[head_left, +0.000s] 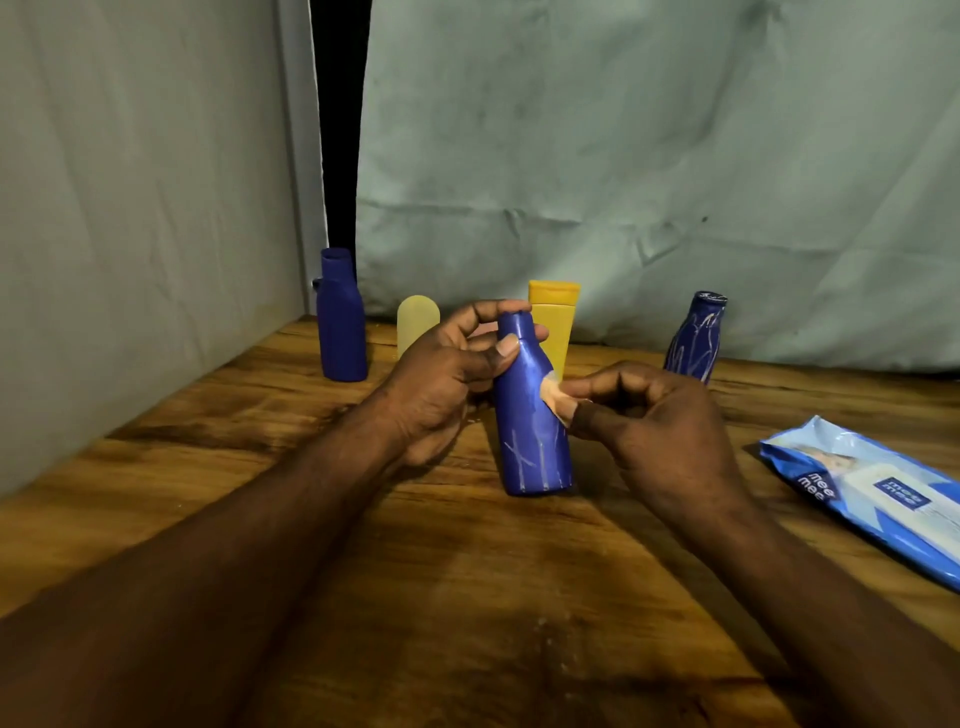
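A blue bottle (530, 431) with pale scribbled marks stands upright on the wooden table (311, 519) in the middle of the view. My left hand (447, 374) grips its neck, thumb in front and fingers curled behind the top. My right hand (649, 415) pinches a small tan strip (558, 397) that sticks to the bottle's right shoulder.
Along the back stand a plain blue bottle (340, 317), a pale yellow rounded container (415, 322), a yellow tube (553, 322) and another scribbled blue bottle (696, 338). A blue wet-wipes pack (872, 493) lies at the right. Grey cloth hangs behind and to the left.
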